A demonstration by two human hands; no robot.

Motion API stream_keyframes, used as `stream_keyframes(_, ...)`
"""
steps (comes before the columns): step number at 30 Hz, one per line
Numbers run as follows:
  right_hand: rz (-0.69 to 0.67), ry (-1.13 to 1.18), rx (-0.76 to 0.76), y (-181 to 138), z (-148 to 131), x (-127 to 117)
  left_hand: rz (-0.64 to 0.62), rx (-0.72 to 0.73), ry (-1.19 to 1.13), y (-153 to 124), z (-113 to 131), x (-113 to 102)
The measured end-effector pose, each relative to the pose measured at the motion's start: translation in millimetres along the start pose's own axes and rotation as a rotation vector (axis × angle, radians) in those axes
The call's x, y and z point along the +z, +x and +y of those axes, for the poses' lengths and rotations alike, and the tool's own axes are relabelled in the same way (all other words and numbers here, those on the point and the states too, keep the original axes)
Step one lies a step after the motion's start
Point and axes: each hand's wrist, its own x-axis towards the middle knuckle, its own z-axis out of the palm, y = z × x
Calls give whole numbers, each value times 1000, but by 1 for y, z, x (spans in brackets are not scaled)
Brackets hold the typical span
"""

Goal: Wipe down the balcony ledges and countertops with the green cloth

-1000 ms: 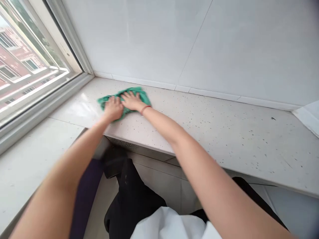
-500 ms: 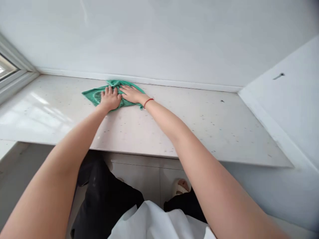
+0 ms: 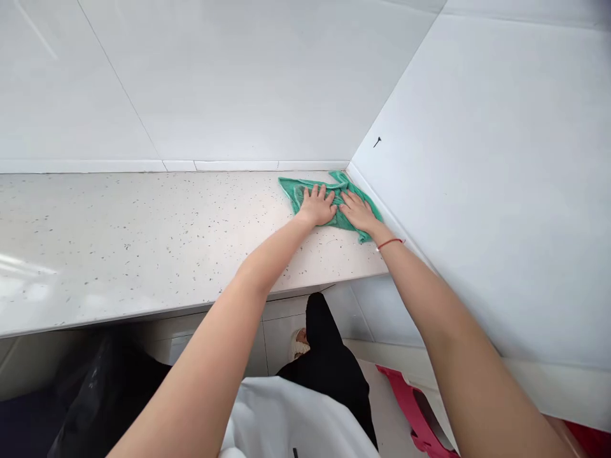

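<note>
A green cloth [image 3: 298, 188] lies spread and slightly bunched on the speckled white countertop [image 3: 143, 235], close to the corner where two walls meet. My left hand [image 3: 319, 207] rests flat on the middle of the cloth, its fingers spread. Beside it, my right hand [image 3: 358, 211] presses flat on the cloth's right part, fingers stretched toward the back wall. A red string bracelet [image 3: 390, 243] circles my right wrist. The cloth's right edge reaches the base of the right wall.
The white back wall [image 3: 229, 83] and right wall [image 3: 501, 159] bound the counter. A small dark hook or nail [image 3: 377, 141] sticks out of the right wall. Below the counter are a red plastic object [image 3: 405, 404] at right and a black plastic bag [image 3: 95, 394] at left.
Both hands have slid the green cloth rightward along the counter into the corner. The view has shifted right, and the window at left is out of sight.
</note>
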Motion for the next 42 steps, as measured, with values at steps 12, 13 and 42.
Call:
stream_keyframes(12, 36, -13, 48, -82, -324, 51, -76, -137, 57, -232, -194, -66)
stream_keyframes(13, 18, -19, -23, -87, -369, 53, -64, -217, 66, -263, -226, -75)
stream_keyframes(42, 215, 131, -87, -120, 35, 30, -72, 13, 82, -76, 100, 10)
